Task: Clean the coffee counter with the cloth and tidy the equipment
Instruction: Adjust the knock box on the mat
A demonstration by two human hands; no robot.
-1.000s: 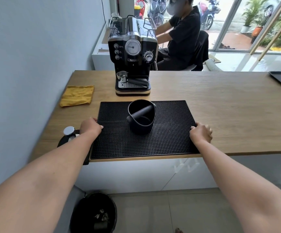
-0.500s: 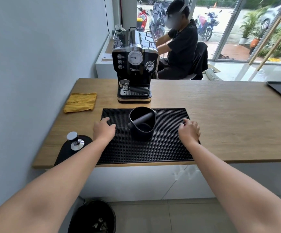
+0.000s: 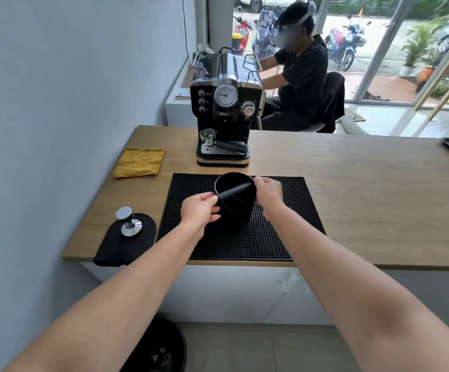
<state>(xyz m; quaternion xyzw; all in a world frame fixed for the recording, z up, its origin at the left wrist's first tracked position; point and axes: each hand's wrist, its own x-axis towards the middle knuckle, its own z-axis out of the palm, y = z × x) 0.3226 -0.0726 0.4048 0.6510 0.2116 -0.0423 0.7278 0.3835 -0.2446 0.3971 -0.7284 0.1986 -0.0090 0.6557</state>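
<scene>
1. The left hand (image 3: pixel 200 210) grips the near left side of the black tub (image 3: pixel 234 200), fingers curled round the end of the bar that crosses its mouth
2. The right hand (image 3: pixel 269 193) clasps the tub's right side, thumb over the rim and fingers wrapped round the wall
3. The tub stands upright on the black rubber mat (image 3: pixel 285 210), towards the mat's far middle; whether its base is pressed to the mat or just off it cannot be told
4. The mat lies flat on the wooden counter (image 3: pixel 365 189), its near edge along the counter's front edge
5. The yellow cloth (image 3: pixel 139 161) lies folded flat on the counter, left of the coffee machine (image 3: pixel 224 108) and beyond the mat's far left corner, apart from both hands
6. The coffee machine stands at the counter's back edge, just behind the mat, with a small metal cup (image 3: pixel 207 136) and a black handle on its drip tray
7. A metal tamper (image 3: pixel 128 221) stands upright on a small black pad (image 3: pixel 121 248) left of the mat, the pad hanging over the counter's front edge
8. A black bin (image 3: pixel 164 350) sits on the floor below the counter
9. A person in black (image 3: pixel 302 76) sits behind the counter, near the glass doors
</scene>
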